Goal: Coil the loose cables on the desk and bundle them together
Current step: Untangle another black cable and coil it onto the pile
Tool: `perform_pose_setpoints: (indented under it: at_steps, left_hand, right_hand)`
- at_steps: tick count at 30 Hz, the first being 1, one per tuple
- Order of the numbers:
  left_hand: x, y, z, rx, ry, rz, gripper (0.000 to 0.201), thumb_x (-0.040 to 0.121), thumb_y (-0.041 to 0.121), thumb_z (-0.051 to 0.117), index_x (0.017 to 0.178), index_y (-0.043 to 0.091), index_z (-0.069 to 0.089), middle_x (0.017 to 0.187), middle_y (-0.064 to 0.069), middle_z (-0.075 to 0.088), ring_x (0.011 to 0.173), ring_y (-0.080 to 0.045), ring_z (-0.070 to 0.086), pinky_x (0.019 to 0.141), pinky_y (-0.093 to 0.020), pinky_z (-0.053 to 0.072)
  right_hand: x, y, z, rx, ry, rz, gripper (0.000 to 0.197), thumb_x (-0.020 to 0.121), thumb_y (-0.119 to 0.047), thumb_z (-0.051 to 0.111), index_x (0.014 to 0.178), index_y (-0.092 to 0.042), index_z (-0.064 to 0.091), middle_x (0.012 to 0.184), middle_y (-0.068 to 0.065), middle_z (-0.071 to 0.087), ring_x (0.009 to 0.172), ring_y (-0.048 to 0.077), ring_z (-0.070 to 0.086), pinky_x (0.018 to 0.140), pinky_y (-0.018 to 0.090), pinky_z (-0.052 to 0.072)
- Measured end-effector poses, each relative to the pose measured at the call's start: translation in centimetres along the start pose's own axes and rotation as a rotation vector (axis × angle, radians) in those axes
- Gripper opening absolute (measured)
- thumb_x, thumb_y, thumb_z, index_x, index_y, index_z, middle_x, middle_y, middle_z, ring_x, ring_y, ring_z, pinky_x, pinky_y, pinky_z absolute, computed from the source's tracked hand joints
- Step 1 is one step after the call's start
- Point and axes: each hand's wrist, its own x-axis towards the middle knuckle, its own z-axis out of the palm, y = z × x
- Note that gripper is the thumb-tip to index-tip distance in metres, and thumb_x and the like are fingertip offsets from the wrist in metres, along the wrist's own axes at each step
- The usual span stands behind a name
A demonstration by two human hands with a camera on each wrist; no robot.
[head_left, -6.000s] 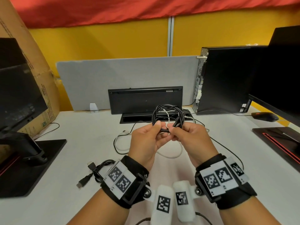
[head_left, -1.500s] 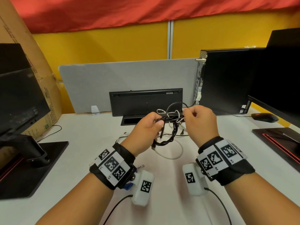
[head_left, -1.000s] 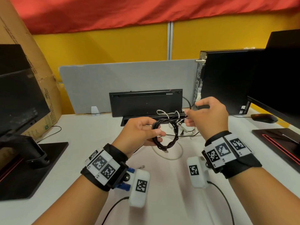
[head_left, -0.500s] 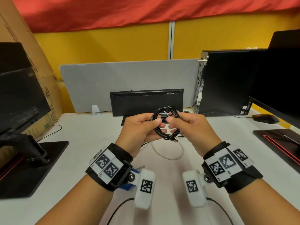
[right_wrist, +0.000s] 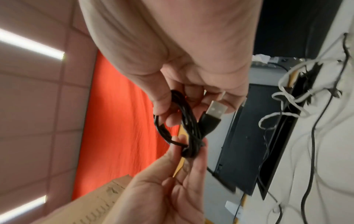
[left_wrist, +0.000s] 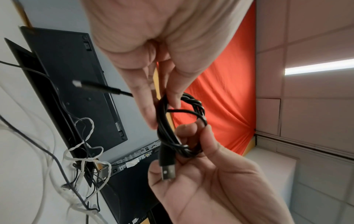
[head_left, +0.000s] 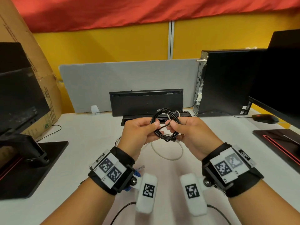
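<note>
1. Black cable (head_left: 165,125), coiled into a small ring, held up in mid-frame of head view, above the desk (head_left: 84,143) and in front of the keyboard (head_left: 146,101).
2. Left hand (head_left: 139,135): thumb + fingers pinch the ring's left side. Prob. to keep the loops stacked so they don't spring apart.
3. Right hand (head_left: 191,135): fingers curled round the ring's right side, pinching it. In left wrist view the USB plug (left_wrist: 167,168) lies against this palm, so the free end looks parked while the end gets tucked/wrapped – my guess.
4. 2nd plug (left_wrist: 95,87) pokes out past the left fingers, upper left of that view.
5. White cable (head_left: 168,151) lies loose on desk just below the hands, not coiled yet; more white + dark leads tangled near the keyboard's base.
6. Est.: 1 coil nearly done, bundling still ahead.
</note>
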Motion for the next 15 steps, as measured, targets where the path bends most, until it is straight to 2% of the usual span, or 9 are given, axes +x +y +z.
perform_pose_setpoints:
  at_steps: [5,9,12,13,15]
  left_hand:
    - [0.1,-0.2,-0.1,0.039,0.036,0.03,0.012,0.09,0.005,0.064,0.099,0.005,0.071,0.085,-0.014,0.075,0.083,-0.026,0.074,0.07,-0.031,0.06]
    - [0.2,-0.2,-0.2,0.064,0.054,0.044,0.01,0.089,0.006,0.065,0.098,0.005,0.071,0.082,-0.013,0.075,0.08,-0.025,0.074,0.066,-0.029,0.06]
    - [0.2,-0.2,-0.2,0.07,0.077,0.066,0.01,0.088,0.005,0.066,0.098,0.004,0.07,0.079,-0.012,0.075,0.076,-0.024,0.074,0.063,-0.027,0.059]
    - [0.2,-0.2,-0.2,0.078,0.092,0.078,0.01,0.088,0.005,0.067,0.097,0.005,0.07,0.078,-0.01,0.075,0.075,-0.023,0.074,0.062,-0.025,0.058]
    - [0.3,-0.2,-0.2,0.095,0.125,0.101,0.009,0.087,0.005,0.067,0.096,0.007,0.07,0.077,-0.009,0.075,0.073,-0.021,0.074,0.059,-0.022,0.057]
  right_hand:
    - [-0.2,-0.4,-0.4,0.257,-0.118,0.132,0.022,0.094,-0.006,0.044,0.083,-0.007,0.063,0.073,0.004,0.059,0.072,0.018,0.054,0.066,0.03,0.038]
    - [-0.2,-0.6,-0.1,0.252,-0.143,0.175,0.024,0.092,-0.017,0.048,0.072,-0.014,0.061,0.074,0.003,0.059,0.075,0.019,0.054,0.073,0.033,0.041]
    - [0.1,-0.6,0.5,-0.056,-0.046,0.121,0.022,0.087,-0.021,0.062,0.066,-0.016,0.063,0.074,0.007,0.062,0.074,0.02,0.057,0.068,0.032,0.041]
    - [0.1,-0.6,0.7,-0.223,-0.005,0.075,0.019,0.085,-0.02,0.064,0.066,-0.015,0.063,0.071,0.004,0.062,0.071,0.015,0.058,0.065,0.028,0.042]
    - [0.1,-0.6,0.8,-0.553,0.119,-0.035,0.016,0.082,-0.02,0.067,0.066,-0.016,0.062,0.059,-0.009,0.06,0.056,0.002,0.054,0.056,0.017,0.04]
